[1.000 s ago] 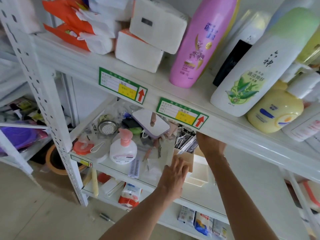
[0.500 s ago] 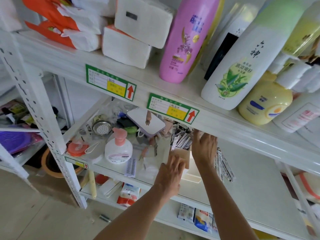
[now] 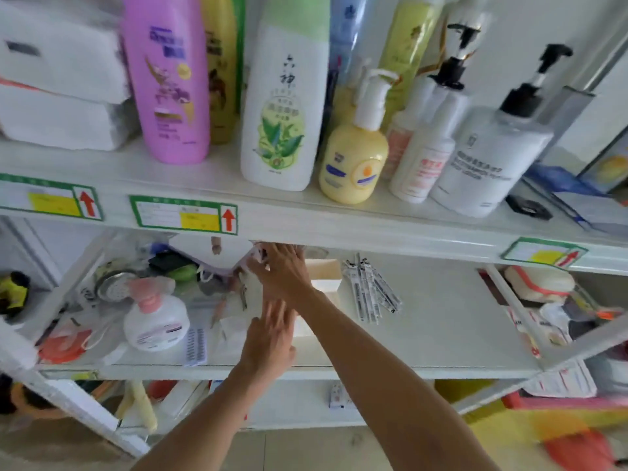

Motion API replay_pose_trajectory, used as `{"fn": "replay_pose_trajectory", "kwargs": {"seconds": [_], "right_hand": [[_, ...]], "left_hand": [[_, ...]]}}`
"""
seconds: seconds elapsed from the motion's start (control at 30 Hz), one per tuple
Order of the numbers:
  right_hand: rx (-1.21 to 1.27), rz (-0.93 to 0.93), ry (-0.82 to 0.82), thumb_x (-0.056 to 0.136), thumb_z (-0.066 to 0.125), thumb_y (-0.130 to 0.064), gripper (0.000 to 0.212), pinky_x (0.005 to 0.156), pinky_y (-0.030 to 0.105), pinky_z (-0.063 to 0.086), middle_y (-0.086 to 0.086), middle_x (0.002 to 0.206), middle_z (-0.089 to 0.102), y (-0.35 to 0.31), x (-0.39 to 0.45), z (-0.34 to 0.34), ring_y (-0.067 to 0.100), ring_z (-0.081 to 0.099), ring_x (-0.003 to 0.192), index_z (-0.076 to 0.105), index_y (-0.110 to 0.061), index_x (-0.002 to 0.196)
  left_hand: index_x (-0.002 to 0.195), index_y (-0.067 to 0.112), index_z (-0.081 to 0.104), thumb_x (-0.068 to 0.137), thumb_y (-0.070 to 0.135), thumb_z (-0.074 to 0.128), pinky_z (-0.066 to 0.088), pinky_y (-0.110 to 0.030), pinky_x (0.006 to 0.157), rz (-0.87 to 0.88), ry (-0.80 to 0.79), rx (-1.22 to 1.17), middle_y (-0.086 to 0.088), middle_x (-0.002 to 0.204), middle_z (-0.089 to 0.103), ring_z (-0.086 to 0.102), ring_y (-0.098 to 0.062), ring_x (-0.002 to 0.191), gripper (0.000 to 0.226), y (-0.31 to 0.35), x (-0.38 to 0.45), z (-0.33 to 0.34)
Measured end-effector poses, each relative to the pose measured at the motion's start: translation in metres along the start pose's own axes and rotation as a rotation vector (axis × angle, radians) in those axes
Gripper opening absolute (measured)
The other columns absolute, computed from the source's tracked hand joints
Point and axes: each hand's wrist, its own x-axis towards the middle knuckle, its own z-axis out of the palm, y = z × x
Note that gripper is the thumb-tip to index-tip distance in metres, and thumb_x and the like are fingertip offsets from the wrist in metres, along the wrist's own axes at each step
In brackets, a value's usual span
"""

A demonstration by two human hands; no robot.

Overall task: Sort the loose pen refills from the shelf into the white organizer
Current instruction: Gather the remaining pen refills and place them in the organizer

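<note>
Hands, two, beside one refill bundle.

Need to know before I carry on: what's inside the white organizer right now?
The white organizer sits behind both hands; the right hand and left hand cover most of it, so its contents can't be seen. Pen refills lie loose on the shelf beside it.

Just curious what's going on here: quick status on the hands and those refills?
Both hands, left and right, at the white organizer, grip unclear. Pen refills loose on the shelf beside it. Clutter crowds the left.
</note>
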Motion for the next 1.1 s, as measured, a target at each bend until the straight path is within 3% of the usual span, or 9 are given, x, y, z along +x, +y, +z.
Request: {"fn": "replay_pose_trajectory", "kwargs": {"seconds": [0.1,0.2,0.27,0.37,0.43,0.6,0.77,0.97,1.1], "right_hand": [[0.048,0.043,0.224,0.101,0.037,-0.047,0.046,0.079,0.042,0.054,0.006,0.083,0.072,0.039,-0.019,-0.031,0.030,0.066,0.082,0.068,-0.019,0.083],[-0.079,0.363,0.332,0.098,0.047,-0.043,0.040,0.097,0.039,0.045,0.010,0.118,0.070,0.113,-0.034,-0.053,0.035,0.059,0.112,0.072,-0.016,0.116],[-0.128,0.667,0.101,0.096,0.050,-0.053,0.052,0.100,0.039,0.039,0.010,0.135,0.059,0.169,-0.041,-0.057,0.032,0.050,0.125,0.063,-0.018,0.132],[-0.100,0.863,-0.276,0.086,0.048,-0.077,0.101,0.112,0.044,0.031,0.019,0.153,0.035,0.231,-0.052,-0.050,0.034,0.033,0.140,0.036,-0.001,0.152],[-0.118,0.824,-0.382,0.082,0.051,-0.080,0.110,0.114,0.046,0.026,0.021,0.158,0.025,0.249,-0.051,-0.039,0.036,0.026,0.144,0.029,-0.001,0.155],[-0.048,0.605,-0.460,0.093,0.063,-0.046,0.065,0.107,0.038,0.033,0.008,0.148,0.044,0.258,-0.033,-0.016,0.030,0.042,0.135,0.040,-0.023,0.149],[-0.245,0.359,-0.519,0.094,0.066,-0.028,0.053,0.100,0.035,0.044,0.011,0.140,0.051,0.260,-0.051,-0.005,0.026,0.052,0.126,0.050,-0.012,0.142],[-0.173,0.096,-0.237,0.099,0.052,-0.031,0.035,0.077,0.038,0.047,0.011,0.110,0.063,0.300,-0.095,-0.019,0.033,0.065,0.096,0.048,-0.013,0.128],[0.161,0.295,-0.032,0.091,0.060,-0.030,0.029,0.062,0.039,0.051,0.017,0.085,0.071,0.339,-0.102,-0.054,0.037,0.067,0.074,0.059,-0.012,0.113]], "left_hand": [[0.117,0.010,0.054,0.060,0.020,0.077,0.058,-0.033,0.059,0.055,0.060,-0.013,-0.016,0.133,0.049,0.051,-0.038,0.130,0.062,-0.002,0.002,0.005],[0.115,0.009,0.051,0.065,0.023,0.077,0.060,-0.031,0.067,0.074,0.068,-0.001,-0.020,0.135,0.053,0.053,-0.038,0.129,0.058,-0.004,0.005,0.013],[0.115,0.009,0.050,0.066,0.028,0.077,0.061,-0.031,0.066,0.062,0.044,0.016,-0.019,0.132,0.054,0.056,-0.039,0.126,0.059,-0.004,0.007,0.016],[0.117,0.008,0.050,0.071,0.032,0.076,0.062,-0.031,0.070,0.017,0.034,0.051,-0.019,0.132,0.053,0.054,-0.038,0.127,0.058,0.001,0.010,0.019],[0.123,0.004,0.050,0.072,0.032,0.078,0.063,-0.033,0.072,0.002,0.048,0.083,-0.022,0.138,0.051,0.050,-0.039,0.132,0.065,0.004,0.011,0.016],[0.124,0.000,0.049,0.072,0.027,0.079,0.062,-0.030,0.060,-0.034,0.051,0.134,-0.019,0.132,0.048,0.049,-0.037,0.129,0.066,0.016,0.014,0.008],[0.119,0.003,0.046,0.076,0.036,0.058,0.058,-0.031,0.052,-0.026,0.066,0.159,-0.016,0.127,0.047,0.047,-0.033,0.119,0.056,0.024,0.014,0.004],[0.118,0.002,0.047,0.081,0.040,0.049,0.059,-0.043,0.058,-0.029,0.081,0.212,-0.019,0.130,0.045,0.044,-0.038,0.122,0.053,0.021,0.015,0.006],[0.113,0.002,0.047,0.086,0.039,0.047,0.058,-0.047,0.063,-0.022,0.105,0.232,-0.020,0.125,0.046,0.044,-0.038,0.119,0.046,0.024,0.013,0.006]]}}
